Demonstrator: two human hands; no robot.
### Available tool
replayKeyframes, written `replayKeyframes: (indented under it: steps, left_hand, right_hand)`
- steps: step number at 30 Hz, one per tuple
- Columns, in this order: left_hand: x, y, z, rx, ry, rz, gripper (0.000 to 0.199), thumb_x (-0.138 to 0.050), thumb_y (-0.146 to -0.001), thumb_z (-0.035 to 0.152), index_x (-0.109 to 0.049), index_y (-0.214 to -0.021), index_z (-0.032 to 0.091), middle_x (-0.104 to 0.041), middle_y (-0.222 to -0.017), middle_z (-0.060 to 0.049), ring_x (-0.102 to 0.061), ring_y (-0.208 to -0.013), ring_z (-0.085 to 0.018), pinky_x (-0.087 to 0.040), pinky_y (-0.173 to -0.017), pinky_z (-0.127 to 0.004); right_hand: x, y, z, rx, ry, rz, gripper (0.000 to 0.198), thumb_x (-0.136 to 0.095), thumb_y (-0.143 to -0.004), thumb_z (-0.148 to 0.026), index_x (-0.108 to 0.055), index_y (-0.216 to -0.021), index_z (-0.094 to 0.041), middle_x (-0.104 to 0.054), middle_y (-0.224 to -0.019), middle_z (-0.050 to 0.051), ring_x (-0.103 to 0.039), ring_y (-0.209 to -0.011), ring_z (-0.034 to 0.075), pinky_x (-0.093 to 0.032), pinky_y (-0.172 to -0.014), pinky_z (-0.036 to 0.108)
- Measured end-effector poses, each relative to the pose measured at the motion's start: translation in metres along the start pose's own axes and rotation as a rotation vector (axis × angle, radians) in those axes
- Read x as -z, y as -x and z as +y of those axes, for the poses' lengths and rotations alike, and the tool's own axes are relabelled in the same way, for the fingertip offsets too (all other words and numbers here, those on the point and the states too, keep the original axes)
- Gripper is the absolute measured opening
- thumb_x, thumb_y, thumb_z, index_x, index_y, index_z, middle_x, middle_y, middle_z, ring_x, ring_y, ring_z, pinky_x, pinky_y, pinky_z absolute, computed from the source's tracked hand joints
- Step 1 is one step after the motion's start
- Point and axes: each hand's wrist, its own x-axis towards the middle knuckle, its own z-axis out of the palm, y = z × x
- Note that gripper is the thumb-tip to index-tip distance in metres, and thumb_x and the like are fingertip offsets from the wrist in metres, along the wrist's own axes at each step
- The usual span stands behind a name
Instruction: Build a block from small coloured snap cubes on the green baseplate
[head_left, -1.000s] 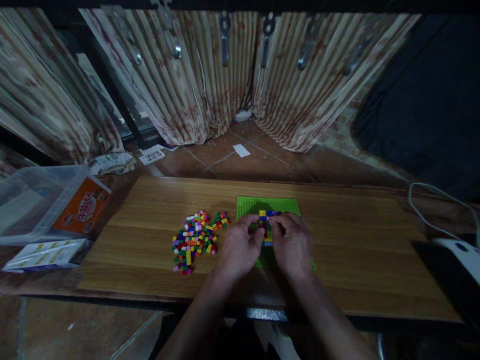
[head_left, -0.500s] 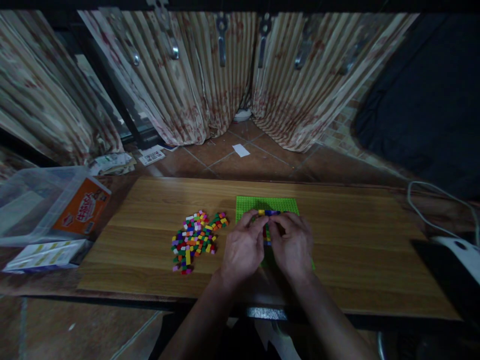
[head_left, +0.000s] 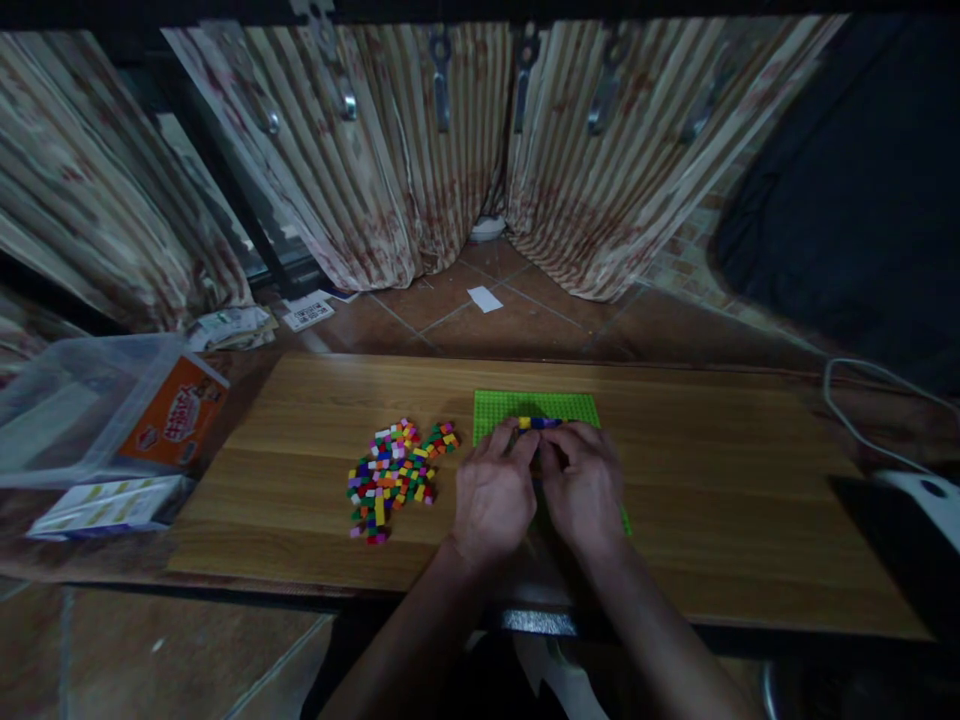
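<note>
A green studded baseplate (head_left: 536, 402) lies on the wooden board, mostly covered by my hands. A row of toy bricks (head_left: 534, 423), yellow, blue and purple, shows along its far part, just beyond my fingertips. My left hand (head_left: 493, 500) comes over the plate from the left, thumb and fingers drawn together. Facing it, my right hand (head_left: 585, 485) is closed in the same way, and the fingertips of both almost meet. What they pinch is too small and hidden to name. Loose small bricks (head_left: 390, 470) of many colours lie in a heap left of my left hand.
The wooden board (head_left: 712, 480) spans the low table. At the left stand a clear plastic bin (head_left: 82, 400) with an orange label and a white box (head_left: 109, 507). A dark flat object (head_left: 885, 550) and a white cable (head_left: 829, 385) lie at the right edge.
My fingers have drawn slightly closer together over the plate, and my left hand has shifted a little right. The whole view has shifted slightly. The loose bricks look the same.
</note>
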Motion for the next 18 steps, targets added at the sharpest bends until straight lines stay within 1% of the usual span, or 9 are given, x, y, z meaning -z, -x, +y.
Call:
replayKeyframes:
  steps: [3, 7, 13, 18]
  left_hand:
    - [0.0, 0.0, 0.003, 0.023, -0.004, -0.021, 0.039, -0.045, -0.091, 0.011, -0.06, -0.125, 0.022, -0.058, -0.138, -0.008, -0.063, -0.113, -0.026, -0.055, -0.094, -0.041]
    - [-0.002, 0.002, 0.001, 0.033, 0.061, -0.022, 0.04, -0.043, -0.091, 0.01, -0.059, -0.125, 0.023, -0.056, -0.14, -0.008, -0.063, -0.114, -0.024, -0.056, -0.093, -0.039]
    - [-0.011, 0.008, -0.008, -0.017, 0.21, 0.05, 0.042, -0.041, -0.092, 0.011, -0.057, -0.13, 0.021, -0.054, -0.142, -0.009, -0.06, -0.121, -0.02, -0.053, -0.102, -0.034]
    - [-0.009, 0.009, -0.009, 0.01, 0.373, 0.144, 0.036, -0.043, -0.094, 0.014, -0.062, -0.122, 0.023, -0.061, -0.133, -0.007, -0.06, -0.12, -0.017, -0.051, -0.104, -0.032]
  right_hand:
    - [-0.001, 0.0, 0.002, 0.0, 0.005, -0.006, 0.021, -0.052, -0.09, -0.018, -0.073, -0.084, -0.017, -0.069, -0.088, 0.009, -0.057, -0.085, 0.024, -0.045, -0.079, 0.038]
    - [0.0, 0.0, 0.004, 0.022, 0.007, -0.004, 0.022, -0.052, -0.09, -0.021, -0.072, -0.082, -0.018, -0.069, -0.088, 0.009, -0.057, -0.084, 0.024, -0.045, -0.079, 0.038]
    - [0.0, 0.002, 0.009, 0.047, 0.018, 0.024, 0.025, -0.052, -0.092, -0.029, -0.073, -0.085, -0.018, -0.07, -0.086, 0.009, -0.06, -0.083, 0.025, -0.046, -0.079, 0.04]
    - [0.001, 0.002, 0.01, 0.057, -0.009, 0.072, 0.026, -0.054, -0.092, -0.034, -0.073, -0.087, -0.018, -0.071, -0.088, 0.011, -0.062, -0.083, 0.025, -0.048, -0.078, 0.041]
